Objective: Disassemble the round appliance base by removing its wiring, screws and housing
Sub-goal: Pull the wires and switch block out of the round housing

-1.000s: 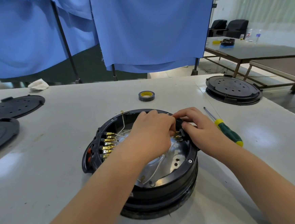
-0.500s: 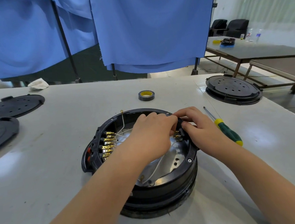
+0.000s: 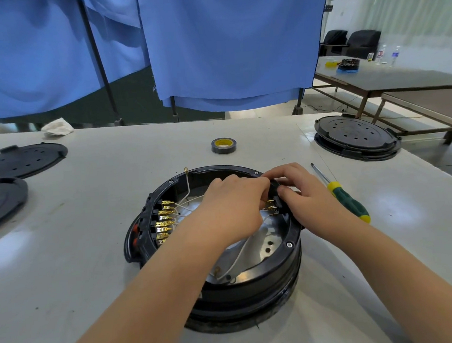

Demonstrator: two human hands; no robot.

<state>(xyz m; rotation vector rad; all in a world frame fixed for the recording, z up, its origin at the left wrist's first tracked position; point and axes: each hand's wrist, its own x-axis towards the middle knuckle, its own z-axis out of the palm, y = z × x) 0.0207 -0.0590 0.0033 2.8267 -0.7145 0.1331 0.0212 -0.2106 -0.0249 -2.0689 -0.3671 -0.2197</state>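
Two bare hands work at a connector inside an opened round black plastic appliance base (image 3: 256, 290) at the near centre of a pale table (image 3: 78, 264).

The left hand (image 3: 230, 211) curls over brass terminals, its grasp hidden; the right hand (image 3: 302, 195) pinches a small black connector block (image 3: 275, 187) on the right rim. This looks like the wiring step; next, the connector likely needs pulling free. A green-handled screwdriver (image 3: 349, 202) lies just right.

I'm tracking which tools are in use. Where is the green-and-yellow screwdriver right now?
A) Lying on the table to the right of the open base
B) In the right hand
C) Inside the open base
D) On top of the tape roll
A: the screwdriver lies on the table beside the round base, and neither hand holds it.
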